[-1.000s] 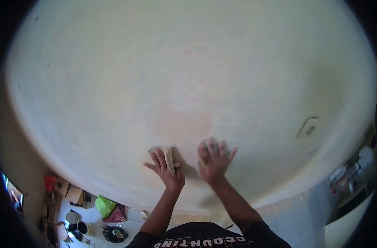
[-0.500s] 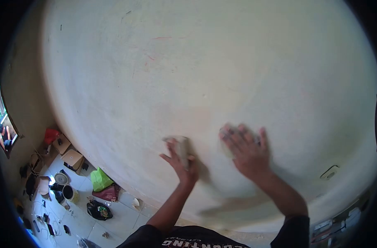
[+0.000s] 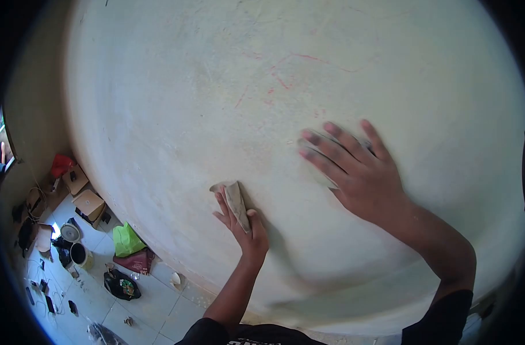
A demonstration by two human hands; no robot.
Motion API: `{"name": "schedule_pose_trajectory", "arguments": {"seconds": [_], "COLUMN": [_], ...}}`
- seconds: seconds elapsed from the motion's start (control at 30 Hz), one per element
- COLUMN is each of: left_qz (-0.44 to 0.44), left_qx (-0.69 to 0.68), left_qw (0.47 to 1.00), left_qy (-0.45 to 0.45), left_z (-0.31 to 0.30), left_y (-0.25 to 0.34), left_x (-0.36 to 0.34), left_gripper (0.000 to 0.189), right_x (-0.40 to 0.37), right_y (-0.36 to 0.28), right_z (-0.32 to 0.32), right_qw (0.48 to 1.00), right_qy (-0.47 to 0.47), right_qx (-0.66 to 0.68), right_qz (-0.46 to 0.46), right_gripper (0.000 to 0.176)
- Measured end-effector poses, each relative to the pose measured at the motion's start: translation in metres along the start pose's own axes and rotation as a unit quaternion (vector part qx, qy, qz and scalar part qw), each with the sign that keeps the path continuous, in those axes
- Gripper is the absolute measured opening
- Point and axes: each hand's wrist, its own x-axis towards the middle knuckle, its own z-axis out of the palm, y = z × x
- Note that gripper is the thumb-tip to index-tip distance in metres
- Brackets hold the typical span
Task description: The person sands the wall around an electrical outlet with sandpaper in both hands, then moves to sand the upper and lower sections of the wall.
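A pale wall (image 3: 176, 144) with thin red marks fills most of the view. My left hand (image 3: 244, 230) grips a folded, greyish-beige sheet (image 3: 236, 202) near the wall, low and left of centre, its thumb on the right side of the sheet. Higher up on the right, my right hand (image 3: 360, 172) lies against the wall with its fingers spread. Something pale and thin seems to lie beneath those fingers, mostly hidden by them, and I cannot make out what it is.
At the lower left, the tiled floor holds cardboard boxes (image 3: 88, 205), a bucket (image 3: 81, 256), a green bag (image 3: 127, 240), a black bag (image 3: 122, 285) and several cables and small items. A window with a person visible through it is at the far left.
My right hand has moved up the wall and appears larger. My left hand has shifted slightly left and up, still holding the sheet. The view has shifted too.
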Motion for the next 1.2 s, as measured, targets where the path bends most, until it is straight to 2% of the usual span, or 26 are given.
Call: {"name": "schedule_pose_trajectory", "arguments": {"seconds": [0.07,0.17,0.23,0.27,0.3,0.37,0.47,0.5,0.57,0.67,0.7,0.77,0.83,0.87,0.97,1.03,1.1,1.17,1.2], "left_qz": [-0.007,0.066,0.044,0.026,0.008,-0.017,-0.042,-0.035,-0.012,-0.010,-0.022,-0.050,-0.055,-0.061,-0.058,-0.055,-0.057,-0.046,-0.039], "left_qx": [-0.056,0.105,0.043,0.018,-0.006,-0.017,-0.024,0.003,0.058,0.038,0.023,-0.009,-0.006,-0.002,0.008,0.012,0.011,0.024,0.031], "left_qw": [0.998,0.985,0.997,0.999,1.000,1.000,0.999,0.999,0.992,0.993,0.994,0.996,0.995,0.994,0.993,0.992,0.992,0.992,0.991], "left_qy": [0.030,-0.120,-0.050,-0.010,0.026,0.019,0.016,-0.027,-0.109,-0.114,-0.101,-0.077,-0.087,-0.094,-0.106,-0.111,-0.113,-0.118,-0.121], "left_z": [0.004,0.007,0.005,0.002,-0.003,-0.014,-0.008,-0.006,-0.004,-0.011,-0.013,-0.016,-0.017,-0.017,-0.017,-0.018,-0.018,-0.019,-0.018], "left_y": [-0.004,0.001,0.000,-0.005,-0.010,-0.006,-0.011,-0.009,-0.005,-0.007,-0.006,-0.004,-0.005,-0.005,-0.012,-0.014,-0.011,-0.011,-0.011], "left_x": [-0.003,-0.040,-0.017,0.002,0.020,0.034,0.010,-0.013,-0.043,-0.036,-0.031,-0.021,-0.024,-0.027,-0.030,-0.031,-0.029,-0.029,-0.028], "left_gripper": [0.065,0.071,0.067,0.066,0.065,0.064,0.063,0.063,0.064,0.058,0.058,0.057,0.058,0.058,0.059,0.059,0.060,0.058,0.057], "right_x": [-0.015,-0.011,0.025,0.040,0.051,0.052,0.023,0.015,0.021,0.061,0.070,0.067,0.045,0.029,0.054,0.078,0.078,0.056,0.047], "right_y": [-0.020,-0.039,-0.029,-0.020,-0.008,0.002,-0.024,-0.035,-0.044,-0.021,-0.012,-0.013,-0.040,-0.048,-0.029,-0.013,-0.024,-0.044,-0.047], "right_z": [0.017,0.044,0.034,0.026,0.014,-0.004,0.012,0.028,0.049,0.022,0.011,0.005,0.031,0.053,0.044,0.016,0.024,0.049,0.061], "right_qw": [0.999,0.991,0.989,0.994,0.997,0.999,0.997,0.993,0.990,0.998,0.999,0.996,0.993,0.987,0.991,0.999,0.996,0.992,0.986], "right_qy": [-0.022,-0.019,-0.022,-0.025,0.011,0.027,-0.056,-0.068,-0.039,-0.002,0.022,0.037,-0.047,-0.021,-0.024,0.032,0.032,-0.039,-0.025], "right_qx": [0.001,0.009,0.016,0.021,-0.003,-0.032,-0.035,0.000,-0.010,-0.035,-0.035,-0.077,-0.071,0.010,-0.042,-0.031,-0.078,-0.008,-0.003], "right_qz": [-0.048,-0.130,-0.149,-0.103,-0.080,-0.027,-0.046,-0.097,-0.134,-0.056,-0.002,0.021,-0.080,-0.158,-0.122,-0.004,0.000,-0.122,-0.162], "right_gripper": [0.045,0.044,0.044,0.046,0.048,0.049,0.050,0.054,0.056,0.056,0.056,0.054,0.052,0.050,0.062,0.062,0.060,0.059,0.059]}}
